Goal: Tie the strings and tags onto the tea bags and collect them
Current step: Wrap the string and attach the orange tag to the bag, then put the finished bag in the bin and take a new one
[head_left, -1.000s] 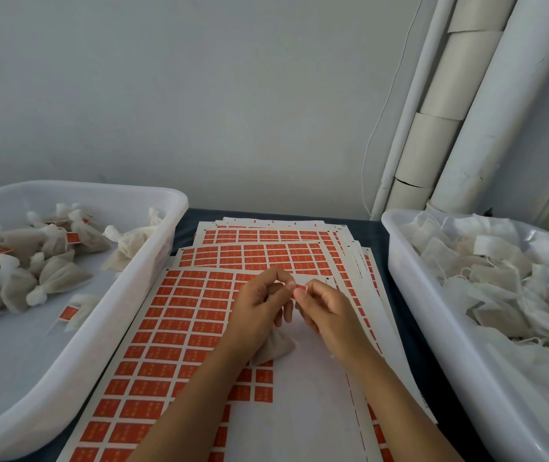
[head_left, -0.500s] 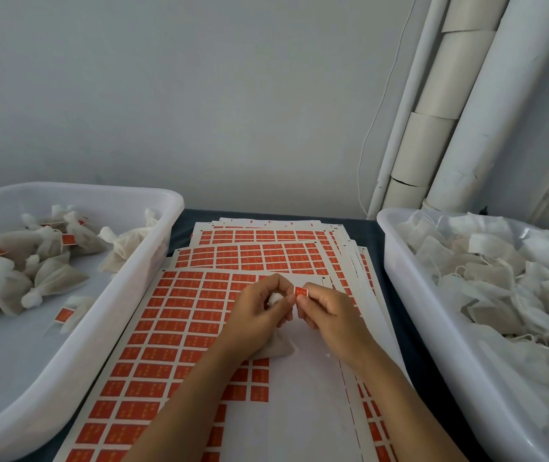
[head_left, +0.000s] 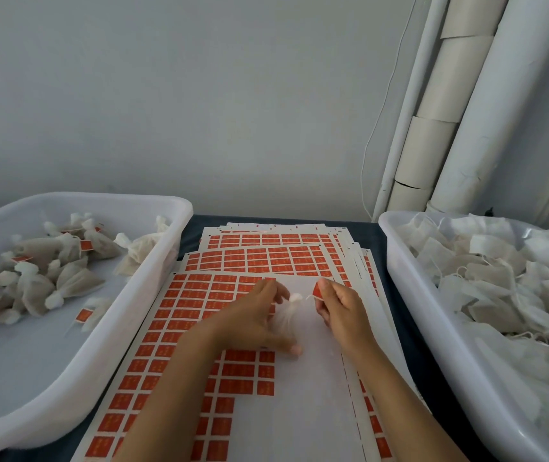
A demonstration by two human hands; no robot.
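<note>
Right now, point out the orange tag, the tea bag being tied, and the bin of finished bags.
orange tag (head_left: 317, 290), head view, its visible face.
tea bag (head_left: 283, 320), head view, its body.
bin of finished bags (head_left: 153, 288), head view, its right wall.

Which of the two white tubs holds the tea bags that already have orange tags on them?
The left tub, by the left hand. Its bags are bunched and tied, some with orange tags; the right tub holds flat, untagged bags.

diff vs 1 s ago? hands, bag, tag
The hands have pulled apart: the right hand drew the orange tag rightward, pulling the string out from the tea bag, which the left hand keeps holding. Both bins and the tag sheets stayed put.
</note>
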